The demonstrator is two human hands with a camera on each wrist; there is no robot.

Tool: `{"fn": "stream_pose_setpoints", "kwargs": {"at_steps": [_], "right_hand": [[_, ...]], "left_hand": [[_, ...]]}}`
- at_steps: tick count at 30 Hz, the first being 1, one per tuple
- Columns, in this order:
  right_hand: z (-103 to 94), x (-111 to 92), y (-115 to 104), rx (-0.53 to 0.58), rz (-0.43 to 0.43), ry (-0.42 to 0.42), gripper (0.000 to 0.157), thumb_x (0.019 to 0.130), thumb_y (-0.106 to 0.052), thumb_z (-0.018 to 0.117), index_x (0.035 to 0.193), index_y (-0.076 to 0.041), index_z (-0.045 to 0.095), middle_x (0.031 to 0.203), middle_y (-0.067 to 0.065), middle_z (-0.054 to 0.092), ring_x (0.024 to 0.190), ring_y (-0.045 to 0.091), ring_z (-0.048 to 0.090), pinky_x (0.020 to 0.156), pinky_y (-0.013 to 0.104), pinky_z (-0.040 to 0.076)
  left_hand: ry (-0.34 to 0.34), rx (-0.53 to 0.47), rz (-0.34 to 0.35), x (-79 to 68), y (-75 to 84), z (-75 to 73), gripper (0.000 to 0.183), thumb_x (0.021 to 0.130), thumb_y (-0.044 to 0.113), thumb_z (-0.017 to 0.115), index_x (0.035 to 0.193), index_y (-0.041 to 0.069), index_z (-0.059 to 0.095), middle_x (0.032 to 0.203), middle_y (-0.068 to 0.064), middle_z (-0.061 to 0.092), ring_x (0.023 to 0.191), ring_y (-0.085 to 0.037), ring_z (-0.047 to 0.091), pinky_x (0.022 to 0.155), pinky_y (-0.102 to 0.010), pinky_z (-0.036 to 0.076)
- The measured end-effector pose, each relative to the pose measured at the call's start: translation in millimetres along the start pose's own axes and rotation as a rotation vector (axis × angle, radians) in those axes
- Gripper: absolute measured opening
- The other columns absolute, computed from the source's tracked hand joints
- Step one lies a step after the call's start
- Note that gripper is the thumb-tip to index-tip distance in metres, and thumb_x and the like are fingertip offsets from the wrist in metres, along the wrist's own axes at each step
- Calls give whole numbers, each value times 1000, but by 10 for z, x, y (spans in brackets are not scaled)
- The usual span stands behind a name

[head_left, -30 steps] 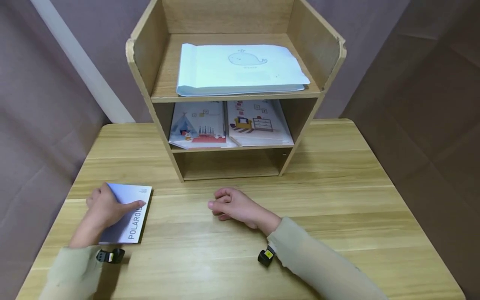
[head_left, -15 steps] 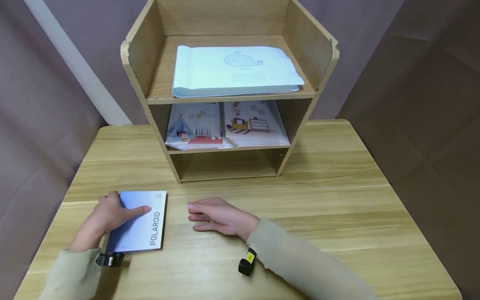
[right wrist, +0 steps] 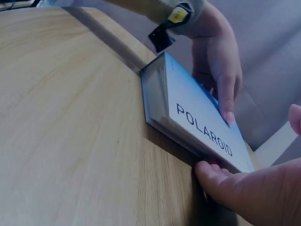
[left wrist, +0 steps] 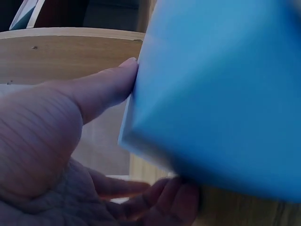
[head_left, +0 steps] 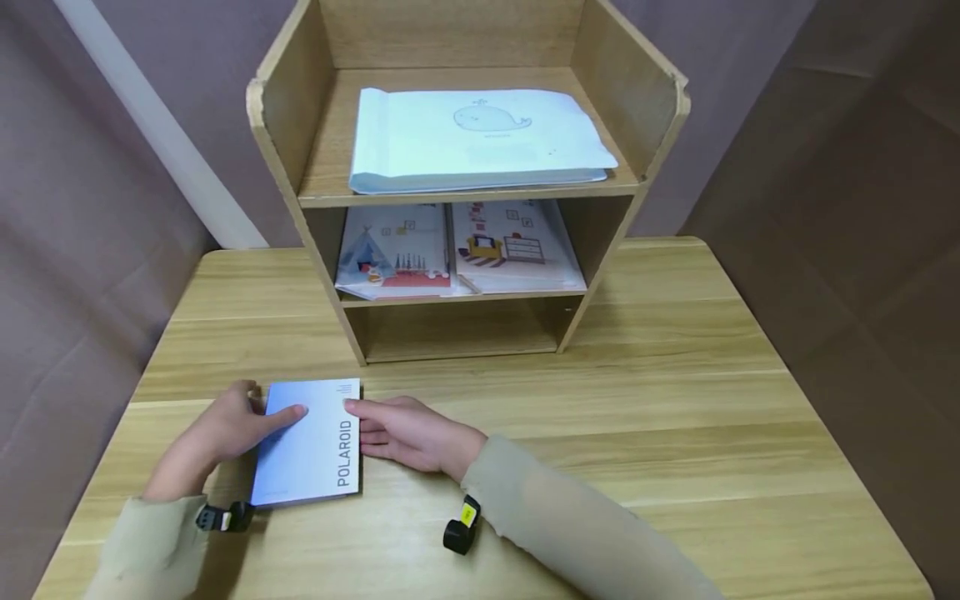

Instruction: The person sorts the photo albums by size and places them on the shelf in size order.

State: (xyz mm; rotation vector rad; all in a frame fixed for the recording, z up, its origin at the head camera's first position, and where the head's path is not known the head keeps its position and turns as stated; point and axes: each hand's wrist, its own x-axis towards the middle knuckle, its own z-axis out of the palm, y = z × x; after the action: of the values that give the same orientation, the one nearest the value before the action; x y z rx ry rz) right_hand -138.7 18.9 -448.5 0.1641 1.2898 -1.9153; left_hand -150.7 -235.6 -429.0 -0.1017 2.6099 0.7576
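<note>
A thick blue-and-white POLAROID album (head_left: pixel 311 454) lies at the left front of the table, its page edges visible in the right wrist view. My left hand (head_left: pixel 232 425) grips its left side, thumb over the cover and fingers at the outer edge. My right hand (head_left: pixel 416 435) is at the album's right edge. Its fingers touch the lower edge there, while the thumb hovers over the cover with a gap seen in the right wrist view. Close up in the left wrist view, the album (left wrist: pixel 216 108) blurs beside my left thumb.
A wooden shelf unit (head_left: pixel 656 108) stands at the back. A white book with a whale drawing (head_left: pixel 483 137) lies on its top shelf. Illustrated folders or books (head_left: pixel 517 250) lie on the middle shelf. Curtains (head_left: pixel 832 167) surround the wooden table (head_left: pixel 675 400).
My left hand has moved the album to the right across the table. My right hand has come leftward to the album's right edge, its fingers straightening from a looser curl.
</note>
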Motion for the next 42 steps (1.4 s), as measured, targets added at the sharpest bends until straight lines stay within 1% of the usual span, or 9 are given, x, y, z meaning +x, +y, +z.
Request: {"fn": "stream_pose_setpoints", "kwargs": {"at_steps": [7,13,17,21,26,30,34,38,42], "right_hand": [[-49,-43,13,-139,-22,8,31,92,-19,66,111,5,64,106,13,67,97,21,63,92,36,50],[-94,-157,25,-450,-70,94,19,95,-19,63,103,-3,66,93,4,69,83,16,63,77,31,52],[-223,-317,2,-559,-126,93,26,97,-31,60,114,-12,64,93,0,70,82,17,65,77,33,51],[-423,-496,-69,-556,-181,64,36,99,-36,55,127,-14,58,96,2,71,86,19,69,83,33,52],[-718,-662,-186,-518,-226,92,41,99,-37,55,127,-7,57,96,9,72,84,26,70,76,37,56],[-953,-770,-253,-496,-245,134,47,98,-41,54,129,-5,55,98,12,71,86,26,69,79,36,54],[-1130,-860,-318,-476,-260,200,49,98,-43,54,130,-6,53,99,12,70,89,26,68,88,36,49],[-1238,-935,-399,-465,-292,233,48,98,-42,54,130,-7,53,100,14,70,91,28,68,96,39,43],[-1297,-1006,-458,-445,-306,259,49,98,-44,54,130,-7,53,100,13,69,92,27,67,100,42,39]], "left_hand": [[-50,-86,64,-39,-2,25,104,83,66,60,137,-18,30,121,-35,52,104,-40,55,81,-50,50],[-102,-295,87,-67,68,149,96,86,60,62,140,-13,30,118,-24,50,92,-27,57,77,-37,50],[-123,-465,109,-84,206,249,92,86,53,66,142,-9,28,121,-23,47,94,-24,58,79,-36,54],[-151,-595,156,-155,424,311,89,88,44,69,144,-8,25,126,-25,44,99,-26,60,83,-38,55],[-181,-674,220,-200,696,422,79,91,37,68,143,-6,28,120,-23,45,101,-28,58,83,-40,55],[-216,-706,236,-157,851,552,74,90,43,67,141,-1,36,118,-20,53,100,-28,62,85,-41,54],[-282,-700,280,-148,983,697,69,92,41,65,138,-4,39,116,-19,59,98,-27,65,85,-42,54],[-335,-678,353,-172,1094,825,69,94,35,64,139,-8,36,112,-19,60,96,-26,66,82,-40,55],[-382,-723,410,-202,1169,926,66,95,30,64,140,-8,34,108,-18,61,94,-27,66,81,-42,55]]}}
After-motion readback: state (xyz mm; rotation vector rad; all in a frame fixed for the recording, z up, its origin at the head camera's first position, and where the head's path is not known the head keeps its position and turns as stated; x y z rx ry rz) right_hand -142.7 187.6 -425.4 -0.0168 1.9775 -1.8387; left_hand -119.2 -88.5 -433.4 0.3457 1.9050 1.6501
